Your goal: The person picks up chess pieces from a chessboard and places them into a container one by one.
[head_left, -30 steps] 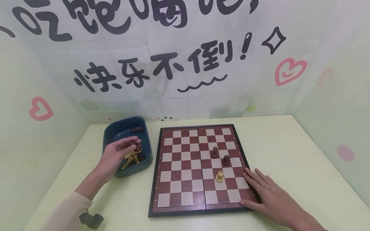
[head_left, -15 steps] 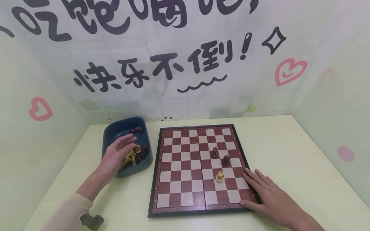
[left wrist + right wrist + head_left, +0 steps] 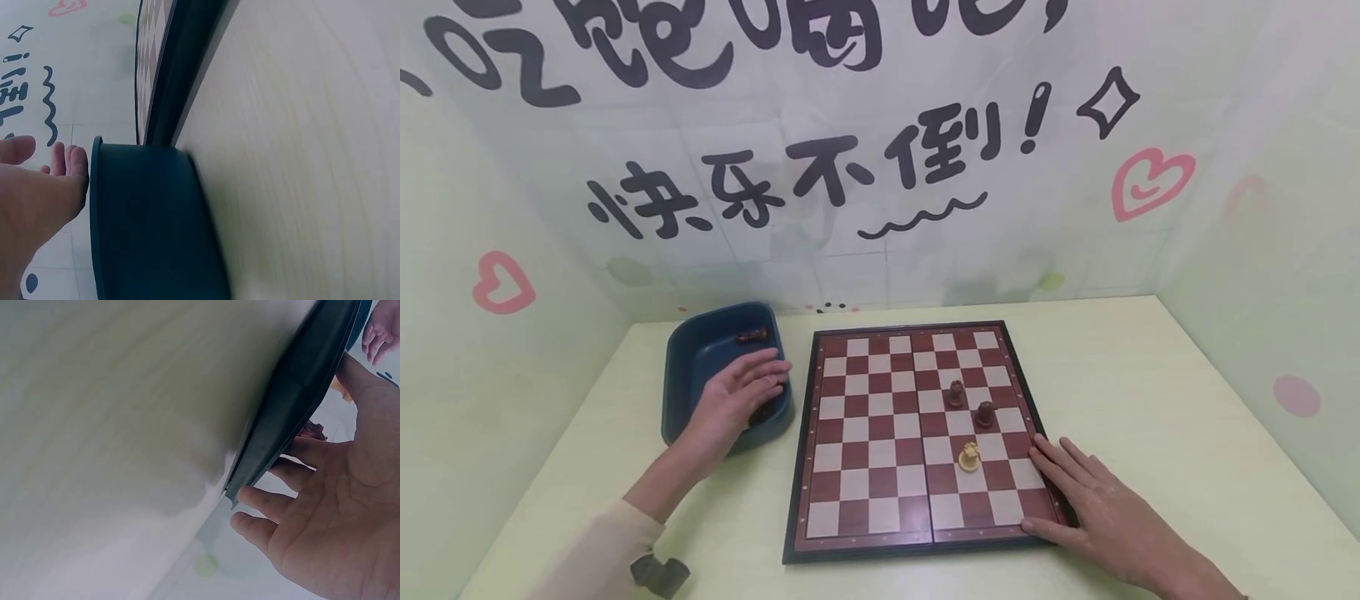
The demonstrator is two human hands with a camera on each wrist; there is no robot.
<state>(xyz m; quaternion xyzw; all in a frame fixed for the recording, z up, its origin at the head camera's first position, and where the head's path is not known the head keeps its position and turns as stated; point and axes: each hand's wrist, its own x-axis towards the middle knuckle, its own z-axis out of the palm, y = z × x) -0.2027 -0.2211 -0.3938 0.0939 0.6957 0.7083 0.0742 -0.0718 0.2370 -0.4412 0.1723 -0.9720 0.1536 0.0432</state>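
My left hand (image 3: 730, 408) hovers over the right side of a blue bin (image 3: 681, 367), fingers relaxed with nothing seen between them. In the left wrist view its fingertips appear above the bin's rim (image 3: 97, 206). A dark chess piece (image 3: 752, 336) lies at the back of the bin; another dark one (image 3: 763, 412) shows below the hand, which hides the light pieces. My right hand (image 3: 1105, 517) rests on the near right edge of the chessboard (image 3: 868, 454), fingers straight. Two dark chess pieces (image 3: 955, 393) and a light one (image 3: 969, 457) stand on the board's right half.
The board lies on a pale wooden table (image 3: 1120, 375) just right of the bin. A white wall (image 3: 820, 275) with black lettering rises behind the table, and side walls stand at left and right.
My left hand has moved right over the bin, now covering the light pieces that showed before. The right hand and the pieces on the board have stayed in place.
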